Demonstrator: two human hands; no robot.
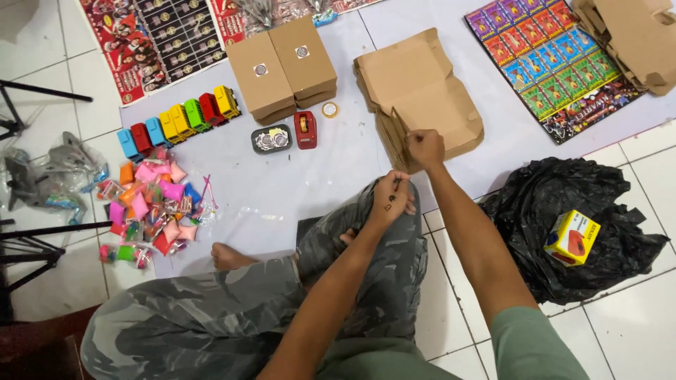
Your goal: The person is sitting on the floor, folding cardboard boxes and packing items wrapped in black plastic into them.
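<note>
**Right hand at the flat cardboard stack, left hand on the knee**

The person sits cross-legged on a tiled floor, in camouflage trousers. The right hand [424, 148] reaches forward to a stack of flat cardboard blanks [422, 95] lying on a pale sheet [324, 176] spread over the floor. Its fingers are curled and pinch the near edge of the stack. The left hand [391, 199] rests on the raised knee, loosely closed; a thin dark item shows between its fingers, too small to tell what it is.

Behind the stack to the left sit 2 piles of folded boxes [285, 67], each with a round window on top. Just in front of them lie a tape roll [329, 110], a red tape dispenser [305, 129] and a dark tray [272, 138] of small round pieces. A row of toy trucks [179, 121] in blue, red, yellow and green runs along the sheet's left part, and a heap of small pink and orange packets [151, 204] lies nearer the person. On the right, a black plastic bag [570, 225] carries a yellow box [572, 237]. A colourful printed sheet [553, 60] lies at top right.
</note>
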